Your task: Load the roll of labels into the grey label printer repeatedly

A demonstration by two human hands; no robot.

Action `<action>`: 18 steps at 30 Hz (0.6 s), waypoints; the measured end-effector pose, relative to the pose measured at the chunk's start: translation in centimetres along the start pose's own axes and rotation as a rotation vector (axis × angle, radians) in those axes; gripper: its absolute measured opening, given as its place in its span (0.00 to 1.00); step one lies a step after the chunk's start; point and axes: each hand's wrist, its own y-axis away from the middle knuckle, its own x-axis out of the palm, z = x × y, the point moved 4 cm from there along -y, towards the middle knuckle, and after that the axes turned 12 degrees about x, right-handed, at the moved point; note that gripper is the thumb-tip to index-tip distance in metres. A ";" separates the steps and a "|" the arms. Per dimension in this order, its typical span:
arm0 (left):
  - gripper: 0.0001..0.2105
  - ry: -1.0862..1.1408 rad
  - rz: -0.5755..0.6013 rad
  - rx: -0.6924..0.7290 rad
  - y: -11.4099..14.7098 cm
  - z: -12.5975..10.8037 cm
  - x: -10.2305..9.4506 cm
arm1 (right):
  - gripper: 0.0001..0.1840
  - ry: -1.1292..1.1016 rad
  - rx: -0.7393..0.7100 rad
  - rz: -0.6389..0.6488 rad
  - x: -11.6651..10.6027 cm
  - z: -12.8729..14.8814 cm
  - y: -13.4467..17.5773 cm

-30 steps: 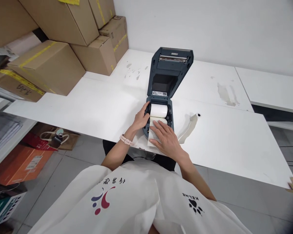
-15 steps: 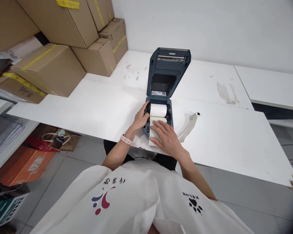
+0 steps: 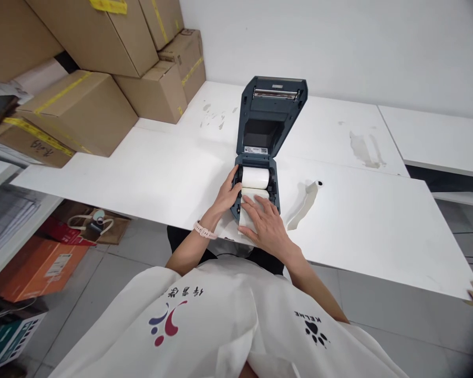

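Note:
A dark blue-grey label printer (image 3: 275,118) stands on the white table with its lid tipped up and back. Inside it lies a white label roll (image 3: 255,177), and a strip of label paper (image 3: 247,218) runs from it over the printer's front edge. My left hand (image 3: 226,194) grips the printer's left side beside the roll, thumb toward the inside. Spread over the strip, the fingers of my right hand (image 3: 266,220) lie nearly flat and press on it. Right of the printer is a small core with a curled piece of backing paper (image 3: 305,207).
Cardboard boxes (image 3: 79,110) with yellow tape are stacked at the table's left end, against the wall. The table's front edge (image 3: 339,263) runs close to my body. An orange box (image 3: 39,268) sits on the floor at the left.
My right hand has shifted slightly left and toward me along the label strip. The left hand stays at the printer's side, nearly unmoved.

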 end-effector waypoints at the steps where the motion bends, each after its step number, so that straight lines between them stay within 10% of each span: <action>1: 0.34 0.020 0.004 -0.021 1.0 -0.4 0.3 | 0.32 -0.041 -0.010 -0.006 0.0 0.0 0.5; 6: 0.43 0.066 0.027 -0.082 5.7 -1.9 1.1 | 0.19 -0.502 0.058 -0.144 -3.1 -3.4 -0.2; 10: 0.46 0.105 0.046 -0.093 6.7 -2.1 1.1 | 0.29 -0.711 0.265 -0.542 -8.3 -10.7 -9.0; 14: 0.52 0.123 0.044 -0.124 6.7 -1.8 0.7 | 0.44 -0.955 0.277 -0.280 -10.0 -14.2 -20.3; 18: 0.54 0.181 0.003 -0.198 7.3 -1.3 -1.0 | 0.51 -1.064 0.225 -0.205 -9.7 -12.6 -20.6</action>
